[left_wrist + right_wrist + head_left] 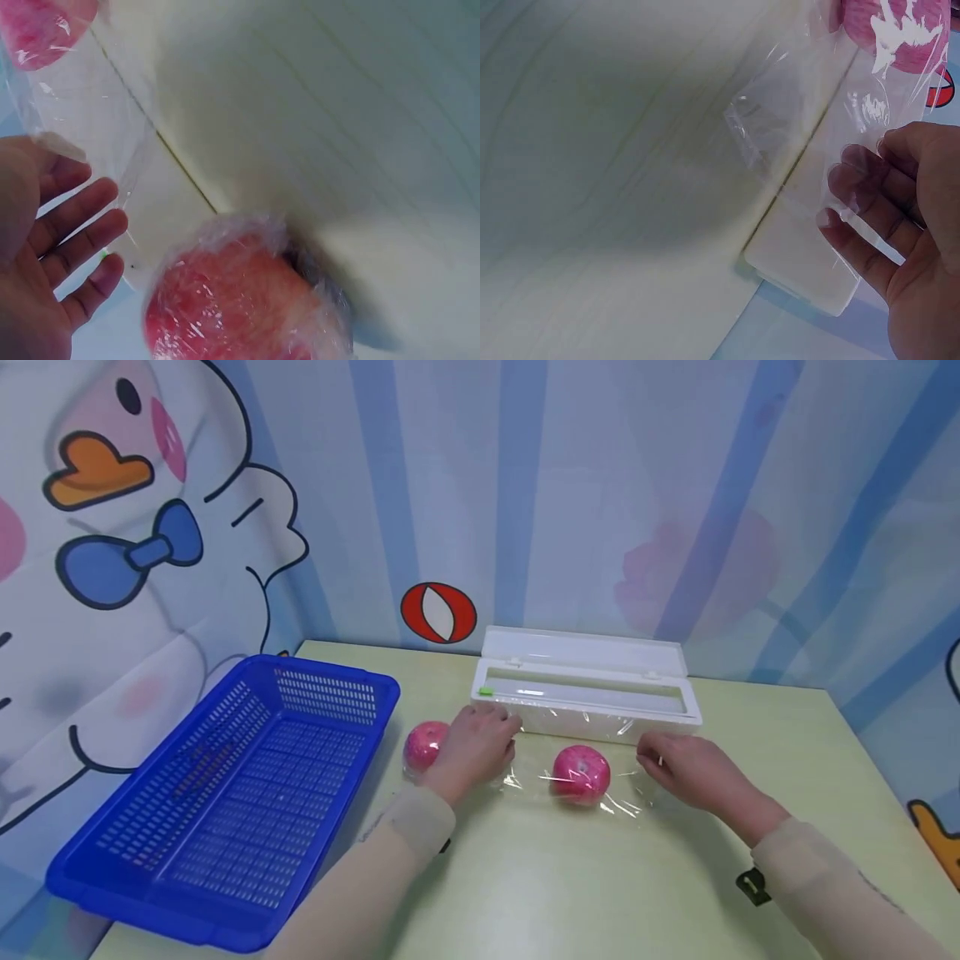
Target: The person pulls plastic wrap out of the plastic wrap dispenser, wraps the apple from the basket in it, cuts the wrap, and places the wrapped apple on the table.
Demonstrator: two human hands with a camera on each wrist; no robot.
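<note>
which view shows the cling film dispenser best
The head view: the white cling film dispenser appears almost whole, lid open. The left wrist view shows only part; the right wrist view, one end and part of a side, partly behind clear film.

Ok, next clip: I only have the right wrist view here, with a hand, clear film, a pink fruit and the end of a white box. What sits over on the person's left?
Observer: A blue mesh basket, in the head view.
Operator: And is the pink fruit I see the only one?
Observer: No, the left wrist view shows a second fruit, film-wrapped, beside the left hand.
Operator: Is the white box closed? I only get its end.
Observer: No, the head view shows its lid open, tipped back away from the person.
</note>
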